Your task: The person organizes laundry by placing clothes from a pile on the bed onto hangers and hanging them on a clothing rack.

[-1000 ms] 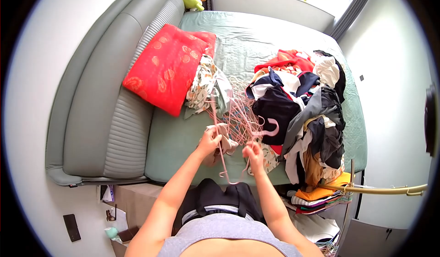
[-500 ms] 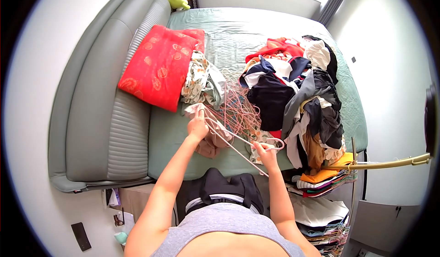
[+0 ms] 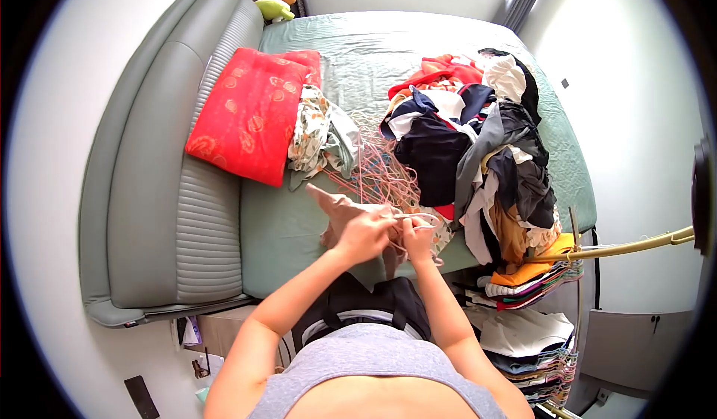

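My left hand (image 3: 364,235) is closed on a beige garment (image 3: 337,208), whose cloth spreads out to the left of my fingers and hangs down below them. Close beside it, my right hand (image 3: 417,240) grips a pale pink clothes hanger (image 3: 427,217) near its hook. Most of the hanger's frame is hidden by the cloth and my hands. Both hands are above the near edge of the bed, in front of a tangled heap of pink hangers (image 3: 381,166).
On the green bed (image 3: 272,228), a red patterned pillow (image 3: 250,116) and a crumpled leaf-print cloth (image 3: 314,131) lie left, a big clothes pile (image 3: 478,150) right. At the lower right, a gold rail (image 3: 620,246) stands by stacked garments on hangers (image 3: 526,337).
My left hand has moved right and down, bringing the beige garment onto the hanger beside my right hand. The hanger's long arms, plain to see before, are now mostly covered. The view has shifted slightly.
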Tool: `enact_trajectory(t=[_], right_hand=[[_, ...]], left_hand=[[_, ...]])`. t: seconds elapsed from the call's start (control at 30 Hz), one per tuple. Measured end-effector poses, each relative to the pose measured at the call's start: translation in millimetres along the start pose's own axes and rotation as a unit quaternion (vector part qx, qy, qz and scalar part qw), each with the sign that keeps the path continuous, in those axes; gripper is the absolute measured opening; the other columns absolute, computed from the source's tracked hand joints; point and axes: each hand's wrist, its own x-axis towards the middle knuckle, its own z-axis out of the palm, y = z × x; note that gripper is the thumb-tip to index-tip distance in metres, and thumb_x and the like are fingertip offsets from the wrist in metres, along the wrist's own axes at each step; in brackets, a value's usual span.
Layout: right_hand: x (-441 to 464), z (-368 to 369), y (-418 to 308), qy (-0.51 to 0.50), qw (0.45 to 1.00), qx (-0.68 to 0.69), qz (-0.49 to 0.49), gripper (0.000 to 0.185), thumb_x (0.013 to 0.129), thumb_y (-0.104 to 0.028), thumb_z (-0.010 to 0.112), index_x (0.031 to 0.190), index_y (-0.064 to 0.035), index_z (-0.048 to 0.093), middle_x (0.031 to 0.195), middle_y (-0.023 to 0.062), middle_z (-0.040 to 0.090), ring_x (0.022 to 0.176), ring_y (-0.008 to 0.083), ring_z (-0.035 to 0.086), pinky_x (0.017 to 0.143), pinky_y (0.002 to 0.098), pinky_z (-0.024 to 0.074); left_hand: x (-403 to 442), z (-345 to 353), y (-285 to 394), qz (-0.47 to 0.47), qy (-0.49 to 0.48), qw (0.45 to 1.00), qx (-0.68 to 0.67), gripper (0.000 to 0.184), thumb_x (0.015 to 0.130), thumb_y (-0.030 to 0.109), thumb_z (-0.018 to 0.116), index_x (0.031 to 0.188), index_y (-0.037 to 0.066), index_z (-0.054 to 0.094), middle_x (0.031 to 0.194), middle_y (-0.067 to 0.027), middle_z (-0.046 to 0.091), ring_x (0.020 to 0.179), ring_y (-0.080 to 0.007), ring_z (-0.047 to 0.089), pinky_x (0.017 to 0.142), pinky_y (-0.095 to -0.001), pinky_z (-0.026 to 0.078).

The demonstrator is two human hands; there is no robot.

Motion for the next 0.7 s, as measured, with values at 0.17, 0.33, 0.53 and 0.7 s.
enact_trajectory(t=[0.17, 0.33, 0.53, 0.7], right_hand=[[20.4, -21.8, -19.1, 0.013, 0.997, 0.076, 0.007, 0.024, 0.078, -0.011, 0.053, 0.058, 0.0015, 0.056, 0.048, 0.0078, 0.052, 0.045, 0.0138, 0.05, 0.044, 0.0303, 0.0372], [25.7, 4.1, -38.8, 0.036, 0.997, 0.071, 0.009, 0.035, 0.085, -0.017, 0.053, 0.054, -0.0003, 0.053, 0.043, 0.0058, 0.047, 0.041, 0.0092, 0.045, 0.043, 0.0289, 0.0354], [14.3, 12.5, -29.8, 0.173, 0.976, 0.053, -0.117, 0.018, 0.083, -0.016, 0.058, 0.073, -0.0013, 0.057, 0.065, 0.0071, 0.056, 0.06, 0.0179, 0.053, 0.057, 0.031, 0.0422], [-18.3, 0.8, -1.7, -0.011, 0.995, -0.061, -0.083, 0.016, 0.078, -0.014, 0.061, 0.089, -0.0028, 0.058, 0.081, 0.0085, 0.059, 0.068, 0.0224, 0.054, 0.066, 0.0327, 0.0448]], left_hand=[[15.4, -46.5, -30.6, -0.017, -0.108, 0.973, 0.203, 0.018, 0.077, 0.03, 0.062, 0.082, 0.013, 0.062, 0.077, -0.0049, 0.061, 0.077, -0.0247, 0.06, 0.073, -0.0398, 0.044], [16.1, -19.8, -8.1, -0.001, -0.037, 0.993, 0.111, 0.022, 0.081, 0.029, 0.059, 0.071, 0.011, 0.054, 0.065, -0.0053, 0.058, 0.059, -0.0272, 0.059, 0.052, -0.0385, 0.046], [12.6, -21.0, -14.7, -0.059, 0.022, 0.994, 0.084, 0.018, 0.08, 0.028, 0.062, 0.081, 0.01, 0.064, 0.074, -0.0072, 0.063, 0.065, -0.0274, 0.061, 0.056, -0.0357, 0.049], [10.0, -40.9, -20.7, -0.094, 0.067, 0.991, 0.071, 0.018, 0.079, 0.026, 0.065, 0.084, 0.008, 0.066, 0.078, -0.0086, 0.065, 0.068, -0.0279, 0.063, 0.059, -0.0338, 0.05]])
